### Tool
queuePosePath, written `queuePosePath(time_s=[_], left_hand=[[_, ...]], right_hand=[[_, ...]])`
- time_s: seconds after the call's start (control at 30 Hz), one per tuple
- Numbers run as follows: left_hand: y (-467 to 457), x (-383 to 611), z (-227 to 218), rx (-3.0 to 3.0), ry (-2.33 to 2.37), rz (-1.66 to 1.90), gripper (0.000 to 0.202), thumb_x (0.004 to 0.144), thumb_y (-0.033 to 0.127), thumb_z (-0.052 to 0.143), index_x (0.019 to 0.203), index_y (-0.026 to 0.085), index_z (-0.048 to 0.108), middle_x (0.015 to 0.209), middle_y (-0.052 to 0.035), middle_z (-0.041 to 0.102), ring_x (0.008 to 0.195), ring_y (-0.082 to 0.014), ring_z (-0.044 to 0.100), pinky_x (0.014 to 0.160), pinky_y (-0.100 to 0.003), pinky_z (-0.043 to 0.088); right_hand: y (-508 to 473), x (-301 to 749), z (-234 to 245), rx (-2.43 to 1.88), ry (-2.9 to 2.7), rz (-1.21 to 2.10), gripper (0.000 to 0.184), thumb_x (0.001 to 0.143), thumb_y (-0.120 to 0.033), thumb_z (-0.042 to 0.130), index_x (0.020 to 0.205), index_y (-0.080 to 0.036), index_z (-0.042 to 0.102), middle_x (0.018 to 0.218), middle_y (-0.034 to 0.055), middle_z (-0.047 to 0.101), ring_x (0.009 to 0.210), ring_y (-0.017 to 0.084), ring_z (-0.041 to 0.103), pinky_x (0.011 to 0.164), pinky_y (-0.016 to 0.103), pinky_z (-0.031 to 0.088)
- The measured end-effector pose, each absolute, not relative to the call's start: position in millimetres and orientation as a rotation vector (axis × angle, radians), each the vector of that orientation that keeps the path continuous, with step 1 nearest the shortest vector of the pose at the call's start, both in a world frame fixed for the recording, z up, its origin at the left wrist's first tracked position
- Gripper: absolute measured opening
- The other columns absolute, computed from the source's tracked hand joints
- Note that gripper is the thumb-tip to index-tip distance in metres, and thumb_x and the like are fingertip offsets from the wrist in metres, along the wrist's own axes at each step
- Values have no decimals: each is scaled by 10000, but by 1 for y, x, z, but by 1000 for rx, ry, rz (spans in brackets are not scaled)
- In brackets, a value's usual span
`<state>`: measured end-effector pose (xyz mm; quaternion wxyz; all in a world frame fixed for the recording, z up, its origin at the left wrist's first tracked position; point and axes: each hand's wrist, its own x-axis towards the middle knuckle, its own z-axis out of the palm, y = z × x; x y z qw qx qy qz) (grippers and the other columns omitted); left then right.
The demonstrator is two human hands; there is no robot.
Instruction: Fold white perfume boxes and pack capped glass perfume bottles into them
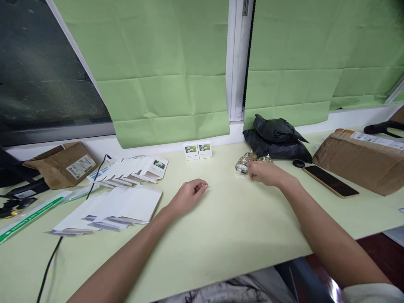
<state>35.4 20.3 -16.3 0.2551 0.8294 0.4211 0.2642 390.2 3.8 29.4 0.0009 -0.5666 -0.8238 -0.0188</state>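
Observation:
My right hand (265, 172) is at a cluster of small, shiny, clear glass baubles with gold-coloured tops (242, 162), at the back of the table right of centre. Its fingers are pinched at the near side of the cluster, seemingly on one bauble; the fingertips are partly hidden. My left hand (188, 196) rests on the table near the middle. Its fingers curl loosely, with a gap to the thumb and nothing between them. Behind it, two small white boxes with green pictures (198, 150) stand side by side against the wall.
Left of my left hand lie two rows of flattened white cartons (135, 204). A brown paper package (67, 164), a black cable (52, 261) and a green-striped plastic strip (34, 216) are farther left. Black plastic bags (277, 141), a phone (331, 181) and a cardboard box (362, 158) stand right.

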Motion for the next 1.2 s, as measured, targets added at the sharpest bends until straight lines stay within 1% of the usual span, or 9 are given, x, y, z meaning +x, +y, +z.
queuePosePath(time_s=[0.2,0.3,0.37,0.47,0.6,0.7,0.97,1.07,1.2], left_hand=[[91,36,-13,2235,1419,1028,384,994,479,552,1274,225,622,1078,-70,702,873,-217,670,805,-349,522],[145,41,-6,2107,1658,1251,678,894,388,712,1463,145,434,1402,-206,553,1261,-318,583,1065,-453,466],[176,44,0,1986,1734,1217,886,814,332,808,1532,153,321,1509,-231,471,1425,-348,456,1163,-478,384],[205,47,6,1925,1749,1138,845,813,344,818,1499,173,355,1402,-213,573,1285,-323,585,1063,-450,467],[212,43,6,1909,1810,1074,426,874,401,753,1164,146,572,1225,-184,656,1060,-270,667,924,-380,506],[195,37,3,1914,1847,1009,338,920,474,691,1013,176,564,1041,-144,703,935,-266,676,826,-360,504],[57,20,-14,2103,1494,918,405,991,590,545,1196,241,542,1040,-67,728,874,-244,687,734,-322,500],[17,16,-21,2079,1225,831,502,983,540,597,1389,259,504,1211,-61,727,963,-226,702,807,-321,548],[2,16,-22,2074,1207,809,441,976,473,616,1327,208,582,1272,-103,716,1078,-263,695,897,-366,566]], right_hand=[[7,378,27,-1736,-2579,36,174,886,-90,630,848,-192,766,1044,74,725,882,198,661,656,261,323],[6,370,27,-1668,-2591,59,162,898,-91,634,860,-187,759,1110,71,716,888,187,661,645,266,318],[6,366,26,-1639,-2606,55,163,921,-101,619,879,-188,750,1123,69,707,876,179,657,635,269,312],[4,362,24,-1618,-2608,46,166,954,-125,592,928,-195,741,1120,69,696,874,175,657,615,273,294],[5,363,21,-1564,-2596,31,166,965,-128,582,967,-203,730,1129,68,684,889,178,655,613,276,289],[5,364,21,-1539,-2581,44,163,975,-137,574,968,-198,725,1129,73,675,891,181,653,640,274,318],[-3,350,30,-1455,-2555,-57,230,1011,-113,485,1035,-194,699,1164,85,651,911,184,644,686,271,365],[-5,336,27,-1431,-2530,-198,222,1031,-138,468,1049,-189,683,1176,97,642,892,187,636,677,277,355],[-9,320,23,-1295,-2480,-231,259,1038,-122,420,1120,-197,654,1229,95,634,932,192,640,688,283,365]])
